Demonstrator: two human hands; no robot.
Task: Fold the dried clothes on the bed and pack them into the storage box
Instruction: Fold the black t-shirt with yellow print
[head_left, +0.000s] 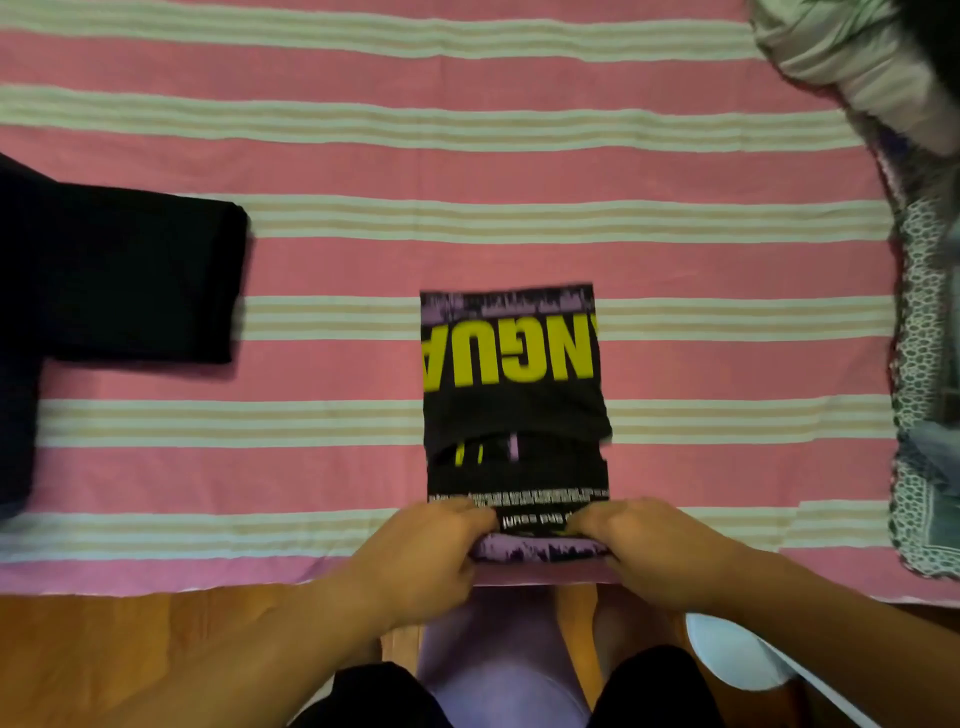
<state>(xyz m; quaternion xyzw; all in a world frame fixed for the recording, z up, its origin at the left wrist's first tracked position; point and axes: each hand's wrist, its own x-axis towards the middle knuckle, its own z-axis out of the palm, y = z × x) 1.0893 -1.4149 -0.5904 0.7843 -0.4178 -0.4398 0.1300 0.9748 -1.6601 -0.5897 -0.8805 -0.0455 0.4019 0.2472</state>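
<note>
- Black folded T-shirt with yellow and purple print (514, 395): flat on pink striped bedsheet (363, 171), near edge pinched between both hands.
- Left hand (426, 551): fingers curled over near-left corner, gripping.
- Right hand (649, 551): fingers curled over near-right corner, gripping.

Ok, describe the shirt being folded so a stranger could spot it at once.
On the pink striped bedsheet, look at the near edge, centre. The shirt lies there, both hands gripping its near end. Unlike the plain black garment at left, it carries big yellow letters and purple bands.

Bare forearms (218, 649); black shorts (660, 691) on the legs.
</note>
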